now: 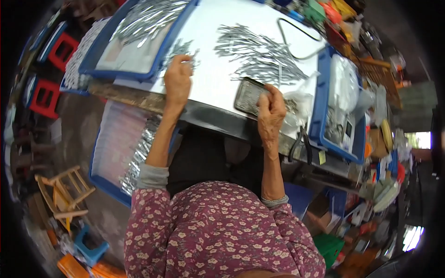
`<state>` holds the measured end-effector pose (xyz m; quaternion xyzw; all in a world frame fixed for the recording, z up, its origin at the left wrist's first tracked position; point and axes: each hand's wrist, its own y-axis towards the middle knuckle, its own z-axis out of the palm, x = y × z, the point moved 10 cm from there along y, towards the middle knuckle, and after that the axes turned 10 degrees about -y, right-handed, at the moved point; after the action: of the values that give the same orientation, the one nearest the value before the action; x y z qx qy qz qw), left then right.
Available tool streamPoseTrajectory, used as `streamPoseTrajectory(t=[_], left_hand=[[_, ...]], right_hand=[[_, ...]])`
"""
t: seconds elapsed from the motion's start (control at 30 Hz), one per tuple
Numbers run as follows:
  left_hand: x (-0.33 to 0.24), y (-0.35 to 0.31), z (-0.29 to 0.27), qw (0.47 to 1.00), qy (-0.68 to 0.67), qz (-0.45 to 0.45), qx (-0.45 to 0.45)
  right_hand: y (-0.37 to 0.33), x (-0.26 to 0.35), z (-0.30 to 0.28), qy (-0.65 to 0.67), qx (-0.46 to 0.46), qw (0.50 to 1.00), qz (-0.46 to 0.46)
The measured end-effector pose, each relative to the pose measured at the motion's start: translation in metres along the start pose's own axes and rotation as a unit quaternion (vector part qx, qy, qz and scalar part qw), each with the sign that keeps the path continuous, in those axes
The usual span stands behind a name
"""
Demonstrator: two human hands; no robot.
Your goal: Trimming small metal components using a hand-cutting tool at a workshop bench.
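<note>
My left hand (178, 83) is at the table's front edge, fingers curled together beside a small pile of thin grey metal pieces (183, 48); whatever it may hold is too small to make out. Over the right edge of a small dark tray (247, 96) filled with tiny metal parts is my right hand (272, 111), thumb and fingers pinched. Anything in that pinch is hidden. Beyond both hands, a larger heap of slim silvery metal strips (259, 51) lies on the white tabletop (208, 78).
Left on the table stands a blue crate (155, 69) with many metal strips. At the right are a blue bin (317, 111) holding plastic bags, black-handled pliers (303, 143) and a clear bag (303, 99). Another blue crate (99, 143) sits below the table's left side.
</note>
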<state>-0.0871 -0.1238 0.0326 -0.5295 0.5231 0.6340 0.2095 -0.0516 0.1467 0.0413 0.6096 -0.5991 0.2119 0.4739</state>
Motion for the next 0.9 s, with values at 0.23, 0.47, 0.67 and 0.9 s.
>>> streamPoseTrajectory(t=[0.23, 0.47, 0.67, 0.9], left_hand=[[0.008, -0.029, 0.009, 0.983, -0.132, -0.128, 0.027], [0.009, -0.046, 0.028, 0.972, -0.176, -0.151, 0.048], [0.007, -0.043, 0.028, 0.968, -0.217, -0.123, 0.032], [0.006, -0.044, 0.031, 0.971, -0.214, -0.104, 0.040]], right_hand=[[-0.014, -0.003, -0.030, -0.061, 0.032, 0.997, -0.026], [-0.027, -0.010, -0.104, -0.160, -0.049, 0.986, -0.025], [-0.067, -0.023, -0.161, -0.292, -0.105, 0.950, 0.042], [-0.105, -0.043, -0.158, -0.462, -0.004, 0.887, 0.004]])
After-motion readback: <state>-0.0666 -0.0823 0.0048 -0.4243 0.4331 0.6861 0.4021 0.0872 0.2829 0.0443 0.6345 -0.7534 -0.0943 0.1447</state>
